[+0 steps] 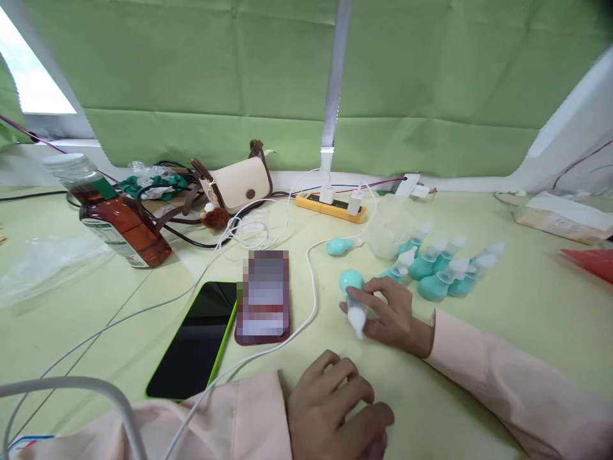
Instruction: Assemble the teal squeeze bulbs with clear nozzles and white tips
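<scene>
My right hand [390,316] rests on the pale green table [527,300], its fingers closed round a teal rubber bulb with a clear white nozzle [354,297] pointing toward me. My left hand [335,409] lies near the front edge with its fingers curled into a loose fist; I see nothing in it. Just beyond my right hand lies a row of several more teal bulbs with clear caps [438,265]. One capless teal bulb [339,246] lies apart to the left of them.
Two phones lie left of my hands, a green-cased one [196,342] and a red-cased one [263,297], with white cables across the table. Farther back are a tea bottle [119,220], a cream handbag [237,182], a yellow power strip [330,206], a crumpled clear bag [390,223] and a tissue pack [560,217].
</scene>
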Available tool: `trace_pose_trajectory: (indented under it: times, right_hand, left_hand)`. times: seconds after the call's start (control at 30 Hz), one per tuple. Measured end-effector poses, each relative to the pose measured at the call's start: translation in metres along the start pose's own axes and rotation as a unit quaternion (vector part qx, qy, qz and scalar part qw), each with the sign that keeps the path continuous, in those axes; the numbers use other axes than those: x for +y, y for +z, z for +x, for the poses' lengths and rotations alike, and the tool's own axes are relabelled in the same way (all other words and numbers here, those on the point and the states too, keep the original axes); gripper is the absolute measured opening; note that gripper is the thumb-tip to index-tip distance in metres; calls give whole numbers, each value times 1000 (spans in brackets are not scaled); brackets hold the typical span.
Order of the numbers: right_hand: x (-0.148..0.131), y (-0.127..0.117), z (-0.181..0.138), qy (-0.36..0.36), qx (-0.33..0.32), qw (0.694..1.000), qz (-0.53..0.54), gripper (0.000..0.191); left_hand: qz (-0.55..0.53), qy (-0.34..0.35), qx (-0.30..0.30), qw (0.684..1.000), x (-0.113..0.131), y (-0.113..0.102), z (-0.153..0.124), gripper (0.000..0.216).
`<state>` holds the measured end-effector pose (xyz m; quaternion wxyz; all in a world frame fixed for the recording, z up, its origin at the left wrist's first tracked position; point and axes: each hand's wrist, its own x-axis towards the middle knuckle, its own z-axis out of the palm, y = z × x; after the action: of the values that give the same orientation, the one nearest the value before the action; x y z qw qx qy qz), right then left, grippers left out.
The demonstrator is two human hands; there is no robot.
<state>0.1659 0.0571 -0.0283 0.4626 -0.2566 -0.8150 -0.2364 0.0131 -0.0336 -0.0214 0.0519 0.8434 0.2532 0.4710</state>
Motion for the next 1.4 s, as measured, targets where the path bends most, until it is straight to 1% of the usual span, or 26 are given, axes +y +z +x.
trace_pose_trajectory:
  times: [0.03, 0.07, 0.1, 0.17, 0.2, 0.27, 0.33, 0.43, 0.53, 0.63, 0.77, 0.9, 0.97, 1.1, 1.27, 1.33, 1.4]
  right_hand:
    - [-3, -4, 4, -11, 9, 1000, 16, 24]
    - [-5, -8, 7, -24, 15, 999, 37, 21]
    - [-8, -11, 10, -42, 20, 997, 64, 17]
    - [-12, -15, 13, -85, 24, 988, 125, 11]
    - [-14, -16, 14, -108, 15, 981, 159, 9]
    - [-16, -15, 13, -143, -31, 964, 223, 13]
    - [-16, -13, 11, -156, -81, 951, 254, 21]
    - [-16, -11, 7, -161, -110, 949, 248, 28]
    - [-15, -11, 6, -160, -108, 953, 234, 27]
    - [-15, -12, 5, -151, -118, 956, 223, 26]
    - [-15, -10, 5, -155, -122, 955, 222, 25]
    - [-15, -8, 4, -140, -117, 959, 218, 16]
    - [-15, -7, 4, -133, -125, 959, 215, 12]
    - [-16, -7, 1, -114, -136, 959, 221, 11]
    - [-17, -4, -5, -83, -109, 961, 241, 20]
    - [-17, -4, -5, -87, -104, 962, 237, 23]
    - [-16, -6, -2, -99, -106, 965, 216, 25]
  left_hand:
    - [-35, -29, 10, 999, 0, -3, 1, 4]
    - [-63, -64, 27, 996, 0, -5, 1, 8]
    - [-80, -100, 48, 991, 0, -7, 1, 14]
    - [-89, -152, 68, 982, -2, -7, 0, 25]
    - [-83, -164, 58, 981, -3, -6, -1, 28]
    - [-64, -179, 26, 981, -5, -4, -3, 30]
    - [-51, -183, 0, 982, -6, -3, -3, 30]
    - [-49, -173, -32, 983, -8, -4, -2, 24]
    - [-42, -169, -48, 983, -8, -6, 1, 21]
    - [-52, -166, -57, 983, -8, -8, 1, 22]
    - [-79, -126, -69, 986, -10, -8, -2, 26]
    - [-50, -101, -83, 990, -10, -7, -4, 26]
    - [-42, -103, -78, 991, -10, -6, -4, 27]
    - [-47, -108, -85, 989, -9, -5, -5, 27]
    - [-62, -114, -83, 988, -7, -6, -5, 29]
    - [-71, -123, -88, 986, -7, -7, -4, 29]
    - [-77, -150, -93, 981, -7, -9, -2, 26]
